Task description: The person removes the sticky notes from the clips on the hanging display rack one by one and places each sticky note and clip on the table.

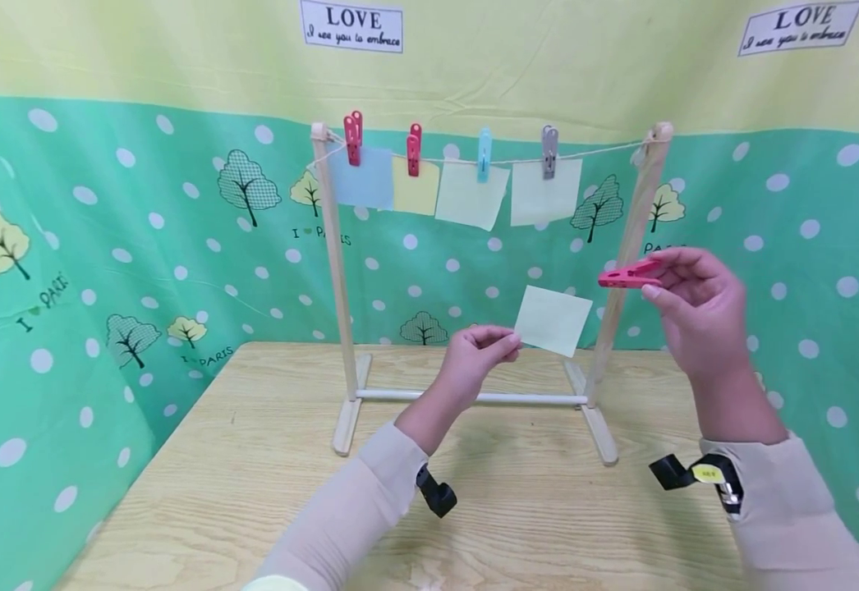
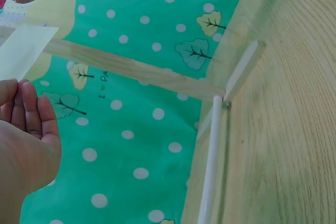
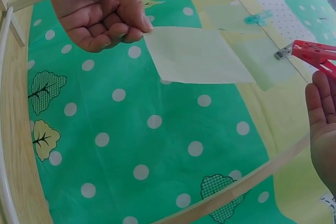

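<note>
My left hand pinches a pale sheet of note paper by its lower left corner, below the string. In the right wrist view the paper spreads out flat from the thumb and fingertips. My right hand, higher and in front of the right post, holds a red clothespin by its handle ends, its nose pointing left toward the paper. Four notes hang in a row on the string: a blue one, a yellow one and two pale ones.
A wooden frame with a left post, a right post and a white lower bar stands on the wooden table. Red, light blue and grey clothespins grip the hanging notes. A dotted green and yellow curtain hangs behind.
</note>
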Action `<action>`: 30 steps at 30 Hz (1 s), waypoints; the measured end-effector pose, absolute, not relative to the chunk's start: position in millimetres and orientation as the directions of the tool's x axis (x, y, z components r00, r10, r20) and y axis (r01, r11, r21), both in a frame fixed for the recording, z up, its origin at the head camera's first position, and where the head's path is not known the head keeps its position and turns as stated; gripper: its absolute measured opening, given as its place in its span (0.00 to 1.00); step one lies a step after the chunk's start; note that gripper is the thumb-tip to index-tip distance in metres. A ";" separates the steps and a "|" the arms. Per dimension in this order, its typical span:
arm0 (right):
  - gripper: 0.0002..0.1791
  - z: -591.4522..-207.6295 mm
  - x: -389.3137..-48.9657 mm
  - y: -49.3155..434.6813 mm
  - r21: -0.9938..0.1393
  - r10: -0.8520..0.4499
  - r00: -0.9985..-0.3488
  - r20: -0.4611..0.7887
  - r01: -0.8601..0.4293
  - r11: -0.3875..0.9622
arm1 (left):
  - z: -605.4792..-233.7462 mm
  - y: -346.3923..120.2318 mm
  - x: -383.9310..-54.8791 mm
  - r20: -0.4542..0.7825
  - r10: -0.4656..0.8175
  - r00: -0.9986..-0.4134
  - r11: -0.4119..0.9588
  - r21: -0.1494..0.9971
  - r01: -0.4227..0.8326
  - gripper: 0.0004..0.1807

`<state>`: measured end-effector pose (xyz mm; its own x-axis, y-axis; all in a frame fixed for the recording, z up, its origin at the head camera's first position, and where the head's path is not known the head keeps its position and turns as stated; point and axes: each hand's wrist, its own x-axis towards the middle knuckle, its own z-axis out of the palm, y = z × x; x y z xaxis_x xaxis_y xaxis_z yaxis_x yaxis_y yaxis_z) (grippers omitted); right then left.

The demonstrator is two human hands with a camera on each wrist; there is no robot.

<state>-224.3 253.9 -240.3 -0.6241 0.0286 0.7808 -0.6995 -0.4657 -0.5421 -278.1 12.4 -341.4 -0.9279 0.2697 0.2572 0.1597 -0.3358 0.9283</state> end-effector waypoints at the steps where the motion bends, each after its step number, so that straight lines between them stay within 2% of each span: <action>1: 0.16 -241.4 -223.9 253.7 -0.544 0.024 -0.623 0.782 -0.700 -0.463 | -341.6 11.0 -277.7 0.258 0.269 -0.928 -0.337 0.928 0.161 0.11; 11: 0.17 -258.2 -220.2 250.7 -0.514 0.024 -0.603 0.797 -0.699 -0.498 | -345.3 -8.3 -268.9 0.248 0.264 -0.932 -0.346 0.927 0.148 0.05; 16: 0.18 -267.6 -218.3 250.3 -0.508 0.033 -0.604 0.796 -0.698 -0.505 | -347.9 -18.6 -264.2 0.282 0.258 -0.924 -0.334 0.924 0.189 0.04; 30: 0.20 -289.8 -208.1 255.4 -0.588 0.026 -0.648 0.762 -0.707 -0.392 | -346.0 -50.9 -250.6 0.307 0.199 -0.931 -0.340 0.912 0.228 0.02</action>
<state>-208.1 255.4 -289.8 -0.6475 0.0264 0.7616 -0.7074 -0.3923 -0.5879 -250.6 -50.9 -346.0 -0.9306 0.1995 0.3069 0.2281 -0.3397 0.9125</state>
